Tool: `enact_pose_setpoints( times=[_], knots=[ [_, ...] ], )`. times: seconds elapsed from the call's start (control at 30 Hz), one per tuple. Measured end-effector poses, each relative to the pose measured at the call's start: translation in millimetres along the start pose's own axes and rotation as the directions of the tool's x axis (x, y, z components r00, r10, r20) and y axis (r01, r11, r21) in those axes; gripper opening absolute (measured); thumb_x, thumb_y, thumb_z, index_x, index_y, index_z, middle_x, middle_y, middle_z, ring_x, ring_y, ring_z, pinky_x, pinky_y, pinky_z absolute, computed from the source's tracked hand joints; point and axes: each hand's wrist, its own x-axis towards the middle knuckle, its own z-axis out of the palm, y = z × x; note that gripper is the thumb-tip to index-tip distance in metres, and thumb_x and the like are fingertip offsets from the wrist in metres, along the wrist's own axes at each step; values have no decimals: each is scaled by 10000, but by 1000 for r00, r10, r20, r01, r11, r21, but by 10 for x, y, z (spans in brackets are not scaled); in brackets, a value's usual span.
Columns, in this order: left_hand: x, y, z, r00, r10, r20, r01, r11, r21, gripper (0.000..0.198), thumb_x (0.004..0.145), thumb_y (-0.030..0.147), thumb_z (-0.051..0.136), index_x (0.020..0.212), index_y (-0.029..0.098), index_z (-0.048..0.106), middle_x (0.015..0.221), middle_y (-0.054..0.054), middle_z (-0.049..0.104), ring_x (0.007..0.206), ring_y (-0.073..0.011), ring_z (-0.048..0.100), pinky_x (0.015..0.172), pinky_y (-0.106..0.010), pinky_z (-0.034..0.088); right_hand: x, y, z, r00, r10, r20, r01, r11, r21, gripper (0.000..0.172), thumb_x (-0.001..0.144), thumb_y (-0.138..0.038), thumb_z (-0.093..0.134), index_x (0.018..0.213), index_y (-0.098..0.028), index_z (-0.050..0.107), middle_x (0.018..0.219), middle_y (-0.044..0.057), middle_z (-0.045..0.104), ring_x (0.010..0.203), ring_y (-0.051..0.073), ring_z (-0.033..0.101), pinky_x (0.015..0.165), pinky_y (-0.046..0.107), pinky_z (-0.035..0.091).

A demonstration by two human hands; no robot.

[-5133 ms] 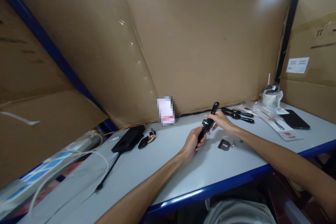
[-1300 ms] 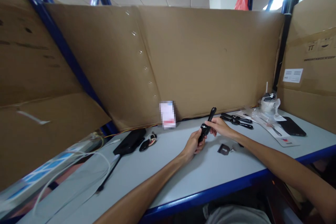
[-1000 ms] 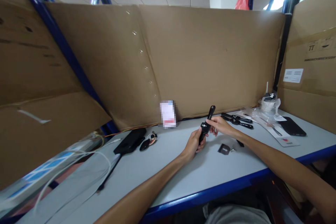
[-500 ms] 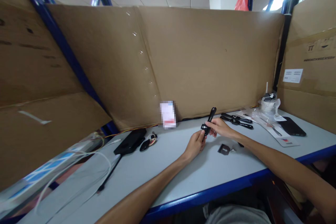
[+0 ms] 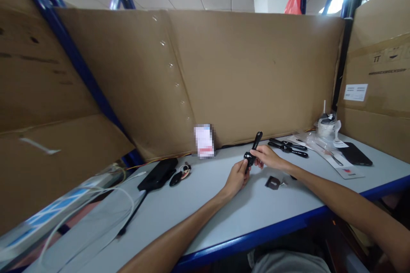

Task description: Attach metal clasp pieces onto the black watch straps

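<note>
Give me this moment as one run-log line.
left hand: holds lower end of slim black object | right hand: pinches its middle | position: above grey table | nearby: small dark plate

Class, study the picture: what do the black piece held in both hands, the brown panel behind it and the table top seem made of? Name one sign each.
The black piece looks like glossy plastic, perhaps rubber: light glints on it. The brown panel is matte corrugated cardboard, creased and folded. The table top seems smooth pale laminate or painted board; unclear which.
</note>
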Motion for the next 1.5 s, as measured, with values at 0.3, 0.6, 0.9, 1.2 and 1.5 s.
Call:
enact_pose_setpoints(
  times=[0.3,0.6,0.9,1.2,1.5],
  knots=[
    [-12,20,18,999,-19,-27,19,1000,-3,449,856,648,482,765,210,444,475,106,314,342,-48,207,341,-182,131,-14,-1,29,998,-41,-45,38,998,-54,427,897,-544,552,701,-165,551,535,-4,573,434,105,526,404,217,413],
    [-11,10,-5,999,1,38,-1,1000,13,465,852,663,504,801,203,470,478,107,331,333,-50,218,328,-184,136,-12,7,30,998,-43,-37,41,997,-59,441,913,-541,533,679,-167,553,512,-9,563,419,95,512,401,209,391],
    [1,28,-13,998,56,27,-58,996,65,476,845,668,511,745,206,459,491,99,327,368,-56,230,377,-210,149,-5,-41,46,994,15,-111,-11,999,33,541,875,-627,552,602,-159,561,487,10,569,366,86,484,349,200,360],
    [20,-21,-14,990,129,-65,-118,982,149,417,854,583,554,716,190,546,467,52,401,434,-114,368,436,-240,197,6,-17,27,995,61,-73,-56,996,66,540,848,-612,597,583,-142,611,469,32,588,387,109,524,357,209,400],
    [20,-49,-18,990,134,-43,-126,981,148,463,830,637,561,741,183,550,457,72,361,403,-99,321,425,-234,185,1,-21,8,996,79,-33,-77,995,67,523,876,-554,584,584,-123,629,485,42,598,390,112,530,382,225,417]
  ],
)
